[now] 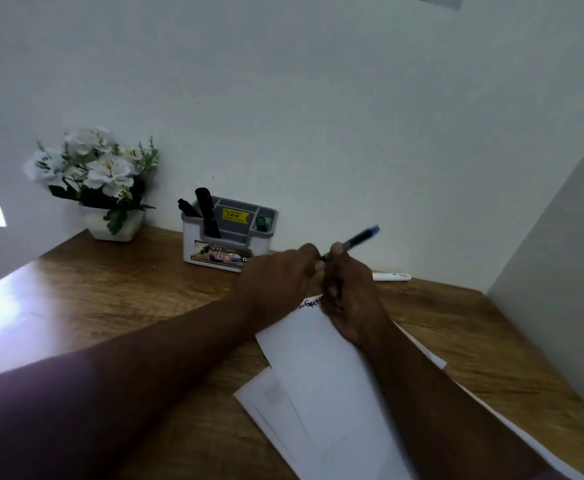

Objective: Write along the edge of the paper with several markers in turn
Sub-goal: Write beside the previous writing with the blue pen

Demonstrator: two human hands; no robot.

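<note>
From the head view I am seeing my right hand (347,292) gripping a blue marker (356,241) above the far edge of the paper (321,368); my left hand (283,271) is pinching the marker's near end; behind the paper, an organizer (228,233) is holding black markers (203,213); a white marker (391,276) is lying beyond the paper.

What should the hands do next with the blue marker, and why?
Probably pull the cap off. Both hands, left and right, meet at the near end of the blue marker, held above the paper. Its tip is hidden between them, so this is a guess. Black writing already sits at the far edge.
</note>
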